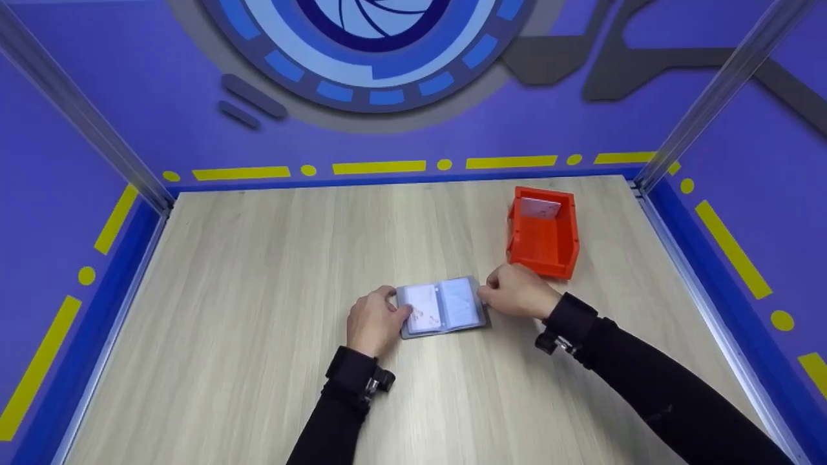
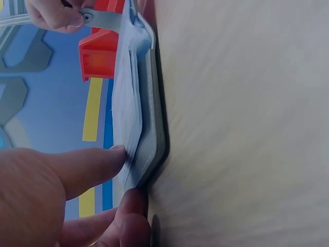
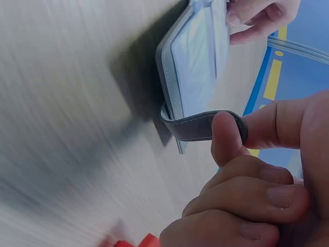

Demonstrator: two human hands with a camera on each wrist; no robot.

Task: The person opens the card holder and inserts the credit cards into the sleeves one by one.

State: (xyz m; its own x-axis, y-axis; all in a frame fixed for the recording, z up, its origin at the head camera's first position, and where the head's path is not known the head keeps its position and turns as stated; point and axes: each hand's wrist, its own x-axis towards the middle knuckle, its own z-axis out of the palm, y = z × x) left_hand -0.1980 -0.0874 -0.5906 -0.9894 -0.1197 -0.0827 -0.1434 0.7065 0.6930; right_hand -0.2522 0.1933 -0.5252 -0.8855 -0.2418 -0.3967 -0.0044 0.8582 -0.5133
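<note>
A grey card holder (image 1: pixel 442 306) lies opened flat on the table, with clear plastic sleeves inside. Its left side shows a white card (image 1: pixel 423 310) with reddish marks; the right side looks pale blue. My left hand (image 1: pixel 375 321) grips the holder's left edge, thumb (image 2: pixel 97 162) on top of the sleeves and fingers at the edge below. At the right edge, my right hand (image 1: pixel 519 290) pinches the holder's snap strap (image 3: pixel 193 126) between thumb and index finger. In the right wrist view the strap curves up from the cover; a metal snap (image 2: pixel 88 17) shows in the left wrist view.
A red plastic bin (image 1: pixel 544 255) stands just behind my right hand, with a whitish card (image 1: pixel 540 208) leaning on its far inner wall. The wooden table (image 1: pixel 258 271) is bounded by blue-purple walls (image 1: pixel 362 145) at the back and both sides.
</note>
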